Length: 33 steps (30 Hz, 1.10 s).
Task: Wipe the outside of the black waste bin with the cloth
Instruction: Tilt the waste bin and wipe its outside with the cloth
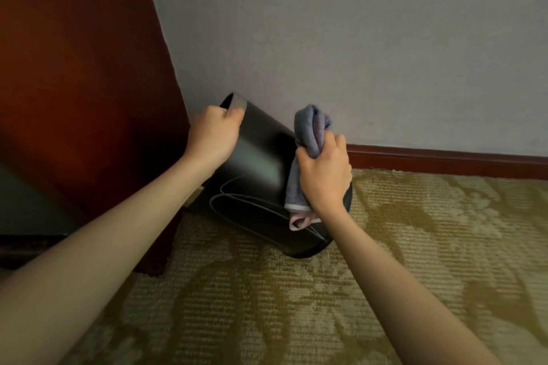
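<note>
Your left grip (pixel 212 135) is grasping the rim of the tilted waste bin (pixel 261 157); your right grip (pixel 324 175) is clutching the cloth (pixel 311 127) against it

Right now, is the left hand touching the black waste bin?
Touching. The head view shows the left hand gripping the tilted black waste bin at its rim, with the fingers curled over the edge.

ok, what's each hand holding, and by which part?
The left hand grips the tilted black bin by its rim. The right hand grips the bunched cloth around its middle, at the bin's side.
</note>
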Each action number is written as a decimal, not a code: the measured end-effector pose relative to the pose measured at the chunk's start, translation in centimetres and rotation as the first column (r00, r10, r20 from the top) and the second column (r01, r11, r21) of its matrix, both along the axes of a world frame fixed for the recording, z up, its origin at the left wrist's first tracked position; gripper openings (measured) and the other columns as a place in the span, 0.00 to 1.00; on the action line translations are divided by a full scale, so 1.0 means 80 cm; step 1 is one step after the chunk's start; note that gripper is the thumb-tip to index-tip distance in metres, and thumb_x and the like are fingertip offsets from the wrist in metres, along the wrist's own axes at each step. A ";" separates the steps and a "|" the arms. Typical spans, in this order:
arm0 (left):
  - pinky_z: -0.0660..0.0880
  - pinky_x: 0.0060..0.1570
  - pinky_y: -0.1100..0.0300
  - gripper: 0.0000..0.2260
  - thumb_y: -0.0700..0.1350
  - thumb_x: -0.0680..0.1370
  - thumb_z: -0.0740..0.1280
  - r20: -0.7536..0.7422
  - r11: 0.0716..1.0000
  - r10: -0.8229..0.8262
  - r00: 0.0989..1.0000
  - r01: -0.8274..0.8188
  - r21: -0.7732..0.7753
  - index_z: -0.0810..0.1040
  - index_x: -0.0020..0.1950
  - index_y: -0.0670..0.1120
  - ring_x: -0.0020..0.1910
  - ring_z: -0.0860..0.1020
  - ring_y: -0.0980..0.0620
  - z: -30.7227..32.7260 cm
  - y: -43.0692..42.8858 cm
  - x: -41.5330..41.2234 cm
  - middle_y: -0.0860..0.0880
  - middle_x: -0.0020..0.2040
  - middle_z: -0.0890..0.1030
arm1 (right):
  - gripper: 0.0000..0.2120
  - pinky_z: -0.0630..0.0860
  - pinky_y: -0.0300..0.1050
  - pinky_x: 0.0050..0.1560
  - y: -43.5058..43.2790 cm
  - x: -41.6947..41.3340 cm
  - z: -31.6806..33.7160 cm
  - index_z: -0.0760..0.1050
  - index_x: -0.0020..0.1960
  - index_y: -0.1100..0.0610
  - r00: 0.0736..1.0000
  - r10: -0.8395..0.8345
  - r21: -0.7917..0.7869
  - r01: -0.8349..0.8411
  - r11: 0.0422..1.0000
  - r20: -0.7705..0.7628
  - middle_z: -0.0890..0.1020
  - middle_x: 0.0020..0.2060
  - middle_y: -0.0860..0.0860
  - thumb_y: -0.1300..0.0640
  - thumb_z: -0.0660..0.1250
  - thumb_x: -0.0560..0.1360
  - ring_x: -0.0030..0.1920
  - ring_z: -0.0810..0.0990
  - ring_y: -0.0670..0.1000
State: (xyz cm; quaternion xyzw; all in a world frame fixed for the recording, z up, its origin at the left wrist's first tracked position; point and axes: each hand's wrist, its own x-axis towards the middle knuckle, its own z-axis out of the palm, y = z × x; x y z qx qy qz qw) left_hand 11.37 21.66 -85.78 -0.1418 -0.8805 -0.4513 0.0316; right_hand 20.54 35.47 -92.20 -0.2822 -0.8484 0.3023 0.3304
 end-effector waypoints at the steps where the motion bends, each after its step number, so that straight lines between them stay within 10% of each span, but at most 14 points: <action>1: 0.60 0.29 0.56 0.20 0.45 0.77 0.61 -0.040 1.000 -0.015 0.999 0.016 0.026 0.63 0.25 0.46 0.25 0.65 0.54 0.001 0.000 0.002 0.49 0.25 0.65 | 0.14 0.64 0.49 0.37 0.009 0.004 -0.004 0.70 0.50 0.60 1.000 -0.019 -0.018 0.019 1.000 0.012 0.73 0.48 0.58 0.50 0.64 0.72 0.41 0.75 0.63; 8: 0.72 0.39 0.75 0.14 0.51 0.79 0.60 -0.278 0.949 -0.314 0.908 0.311 -0.057 0.75 0.60 0.45 0.41 0.77 0.63 -0.027 -0.029 0.032 0.54 0.47 0.78 | 0.16 0.68 0.49 0.44 0.074 0.023 -0.021 0.73 0.55 0.58 0.974 -0.183 -0.215 0.209 0.954 0.131 0.77 0.52 0.59 0.49 0.64 0.72 0.49 0.77 0.63; 24: 0.64 0.20 0.62 0.24 0.55 0.82 0.50 -0.515 0.838 -0.545 0.661 0.431 -0.334 0.73 0.36 0.40 0.22 0.68 0.56 -0.068 -0.026 0.049 0.52 0.27 0.70 | 0.10 0.72 0.48 0.43 0.130 0.049 -0.049 0.75 0.49 0.56 0.965 -0.241 -0.571 0.254 0.781 0.099 0.77 0.40 0.54 0.52 0.68 0.70 0.41 0.76 0.56; 33: 0.62 0.20 0.56 0.21 0.52 0.81 0.53 -0.472 0.943 -0.328 0.818 0.256 -0.212 0.71 0.34 0.42 0.20 0.68 0.49 -0.053 -0.025 0.061 0.49 0.23 0.68 | 0.06 0.73 0.43 0.37 0.155 0.057 -0.018 0.75 0.40 0.54 0.983 -0.172 -0.558 0.175 0.811 0.059 0.78 0.35 0.50 0.53 0.69 0.67 0.36 0.78 0.51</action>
